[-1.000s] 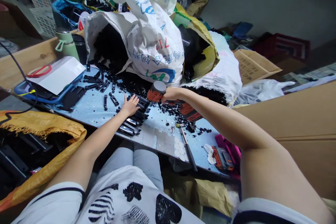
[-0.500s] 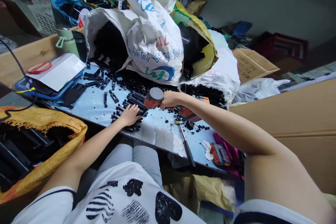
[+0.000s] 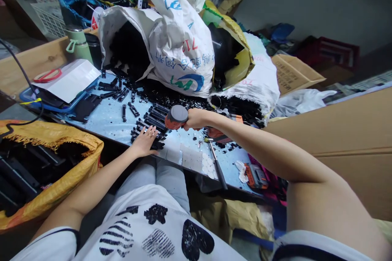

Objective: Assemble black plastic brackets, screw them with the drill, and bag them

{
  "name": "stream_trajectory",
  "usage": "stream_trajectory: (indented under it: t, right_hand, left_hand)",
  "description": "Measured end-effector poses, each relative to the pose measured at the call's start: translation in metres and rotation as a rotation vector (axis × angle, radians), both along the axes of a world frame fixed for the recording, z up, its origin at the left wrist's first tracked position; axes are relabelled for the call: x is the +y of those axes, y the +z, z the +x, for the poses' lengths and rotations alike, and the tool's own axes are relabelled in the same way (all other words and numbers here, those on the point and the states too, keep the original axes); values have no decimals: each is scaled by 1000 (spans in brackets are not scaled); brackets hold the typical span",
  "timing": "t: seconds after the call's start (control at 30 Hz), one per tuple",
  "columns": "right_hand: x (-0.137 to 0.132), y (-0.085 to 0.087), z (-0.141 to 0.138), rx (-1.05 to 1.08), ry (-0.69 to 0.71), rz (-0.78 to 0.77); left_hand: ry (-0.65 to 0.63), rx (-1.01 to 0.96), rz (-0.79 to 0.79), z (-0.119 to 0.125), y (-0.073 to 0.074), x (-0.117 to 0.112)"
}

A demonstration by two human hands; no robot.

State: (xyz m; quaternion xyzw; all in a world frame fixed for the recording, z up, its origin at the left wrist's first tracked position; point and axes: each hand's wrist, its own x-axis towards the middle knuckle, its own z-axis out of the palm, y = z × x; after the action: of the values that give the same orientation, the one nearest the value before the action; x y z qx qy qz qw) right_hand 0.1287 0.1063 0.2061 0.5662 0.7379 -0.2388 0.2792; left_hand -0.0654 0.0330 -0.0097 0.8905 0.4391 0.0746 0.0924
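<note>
My right hand [image 3: 196,119] is wrapped round the grip of an orange and black cordless drill [image 3: 176,117], held over the right end of a row of black plastic bars [image 3: 155,115]. The drill's tip is hidden. At the near side of that row rests my left hand [image 3: 145,142], its fingers outstretched on the bars. A few loose black pieces [image 3: 124,112] lie just left of the row. To the right is a hammer [image 3: 218,166] with a dark handle, close to small dark parts scattered on the blue tabletop [image 3: 114,129].
White sacks [image 3: 180,55] and a yellow sack [image 3: 241,45] of black parts stand along the back. On the left are a blue tray [image 3: 63,108], red scissors [image 3: 47,75] and a green flask [image 3: 78,45]. An orange sack [image 3: 92,142] stands at the left front, an orange-black battery [image 3: 256,176] at the right.
My left hand has slid a little left and towards me along the bars. The drill in my right hand has shifted slightly left.
</note>
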Motion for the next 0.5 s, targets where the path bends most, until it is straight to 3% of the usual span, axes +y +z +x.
stream_trajectory:
  t: [0.1, 0.27, 0.37, 0.5]
  right_hand:
    - [-8, 1, -9, 58, 29, -50]
    - [-9, -12, -23, 41, 22, -94]
    - [-14, -11, -25, -16, 77, -29]
    - [-32, 3, -25, -54, 206, 109]
  left_hand:
    - [22, 31, 29, -3, -1, -7]
    - [50, 30, 32, 1, 1, -6]
    - [62, 15, 52, 2, 3, -7]
    - [72, 4, 64, 2, 1, -9]
